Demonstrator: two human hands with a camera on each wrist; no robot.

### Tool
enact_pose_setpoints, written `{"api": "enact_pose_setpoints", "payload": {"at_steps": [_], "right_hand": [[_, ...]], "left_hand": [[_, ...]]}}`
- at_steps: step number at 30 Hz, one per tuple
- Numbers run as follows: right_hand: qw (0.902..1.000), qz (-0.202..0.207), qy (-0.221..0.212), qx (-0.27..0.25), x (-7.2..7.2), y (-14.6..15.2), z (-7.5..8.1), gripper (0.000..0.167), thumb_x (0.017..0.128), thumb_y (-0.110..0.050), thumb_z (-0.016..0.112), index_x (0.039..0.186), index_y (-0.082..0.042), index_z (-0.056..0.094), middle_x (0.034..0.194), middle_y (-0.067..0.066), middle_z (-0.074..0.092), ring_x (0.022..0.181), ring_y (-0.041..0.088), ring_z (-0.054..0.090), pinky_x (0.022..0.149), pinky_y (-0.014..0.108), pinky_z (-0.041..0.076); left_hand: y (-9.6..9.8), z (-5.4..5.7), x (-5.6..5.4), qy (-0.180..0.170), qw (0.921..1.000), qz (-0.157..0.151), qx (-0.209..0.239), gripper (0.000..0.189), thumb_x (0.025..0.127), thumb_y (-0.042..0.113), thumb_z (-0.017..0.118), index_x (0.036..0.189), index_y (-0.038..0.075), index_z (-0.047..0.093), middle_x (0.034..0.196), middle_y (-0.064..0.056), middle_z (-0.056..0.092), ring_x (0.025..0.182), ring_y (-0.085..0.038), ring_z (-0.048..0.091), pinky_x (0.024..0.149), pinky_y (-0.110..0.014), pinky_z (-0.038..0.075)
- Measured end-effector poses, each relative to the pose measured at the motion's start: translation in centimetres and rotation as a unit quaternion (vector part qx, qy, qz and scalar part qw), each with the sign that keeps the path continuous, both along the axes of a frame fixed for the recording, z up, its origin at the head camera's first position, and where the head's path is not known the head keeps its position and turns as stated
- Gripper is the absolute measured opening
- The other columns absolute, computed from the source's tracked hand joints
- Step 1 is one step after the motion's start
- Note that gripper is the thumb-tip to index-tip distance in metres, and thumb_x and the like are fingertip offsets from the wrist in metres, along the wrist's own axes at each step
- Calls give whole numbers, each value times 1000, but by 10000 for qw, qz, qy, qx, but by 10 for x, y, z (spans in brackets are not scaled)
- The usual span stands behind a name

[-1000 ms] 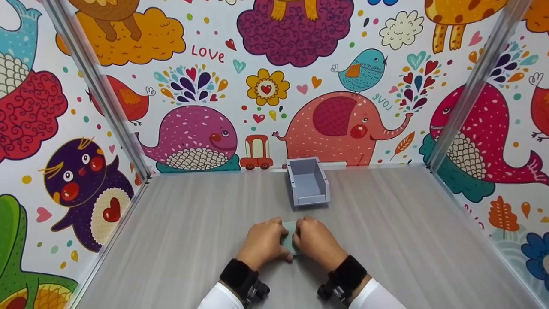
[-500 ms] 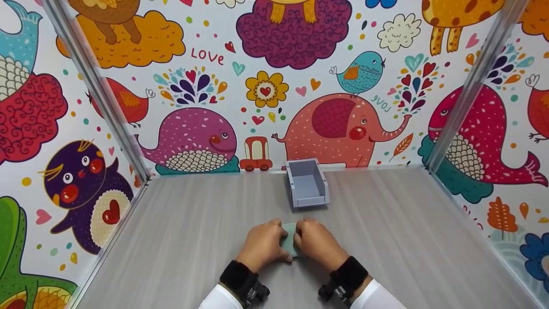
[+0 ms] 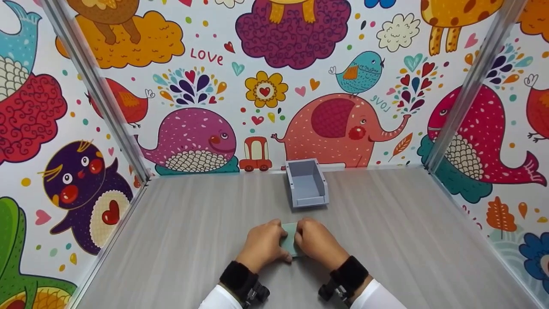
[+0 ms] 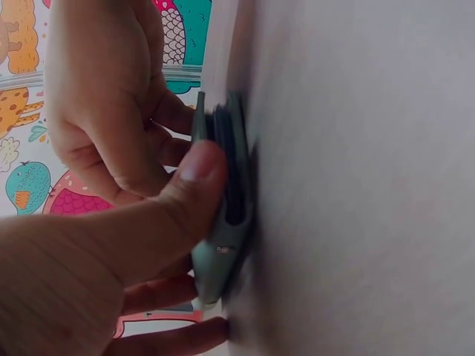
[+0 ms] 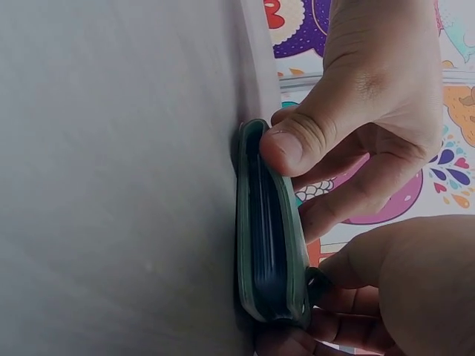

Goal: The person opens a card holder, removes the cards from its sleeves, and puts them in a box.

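A small green card holder rests on the table between the two hands, its dark inner sleeves showing at the near edge in the right wrist view. My left hand grips its left end, the thumb along the near edge and the fingers around the far side. At the other end my right hand has its fingers curled, pinching a small dark-green tab that sticks out from the cover. Part of the cover is hidden beneath the fingers.
Beyond the hands a grey-blue open-front bin stands on the wood-grain table, close to the back wall. Cartoon-printed panels with metal corner posts enclose the back and both sides. Each wrist wears a black strap with a camera.
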State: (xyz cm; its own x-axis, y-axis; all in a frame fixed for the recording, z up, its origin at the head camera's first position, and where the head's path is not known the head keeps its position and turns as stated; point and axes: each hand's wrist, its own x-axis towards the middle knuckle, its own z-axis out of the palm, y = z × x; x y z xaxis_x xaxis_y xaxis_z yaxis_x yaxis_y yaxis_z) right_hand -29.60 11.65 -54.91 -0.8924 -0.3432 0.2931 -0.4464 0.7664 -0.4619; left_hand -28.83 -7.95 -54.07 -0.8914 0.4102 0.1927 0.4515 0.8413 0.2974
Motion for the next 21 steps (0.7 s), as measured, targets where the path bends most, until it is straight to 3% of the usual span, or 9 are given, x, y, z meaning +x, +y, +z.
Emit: {"api": "enact_pose_setpoints", "payload": {"at_steps": [11, 16, 21], "right_hand": [[9985, 14, -386, -375, -4, 5, 3, 20, 93, -1, 74, 78, -9, 64, 76, -2, 57, 69, 14, 50, 61, 32, 45], [9941, -202, -932, -521, -5, 9, 5, 27, 98, -12, 78, 77, -10, 61, 74, -4, 52, 67, 15, 49, 61, 31, 40], [9878, -459, -1452, -315, -7, 13, 6, 30, 102, -23, 81, 83, -11, 60, 76, -2, 54, 69, 17, 52, 63, 33, 41]], "left_hand": [[-1, -1, 0, -40, 9999, 61, -84, 52, 60, 44, 111, 94, 15, 86, 88, 7, 55, 70, -9, 49, 65, -33, 46], [1, 1, 2, -97, 9999, 66, -69, 49, 63, 44, 111, 90, 13, 83, 88, 7, 55, 71, -8, 48, 65, -32, 46], [2, 4, 6, 29, 9998, 35, -171, 50, 63, 44, 110, 91, 12, 83, 91, 5, 59, 74, -11, 57, 68, -35, 52]]}}
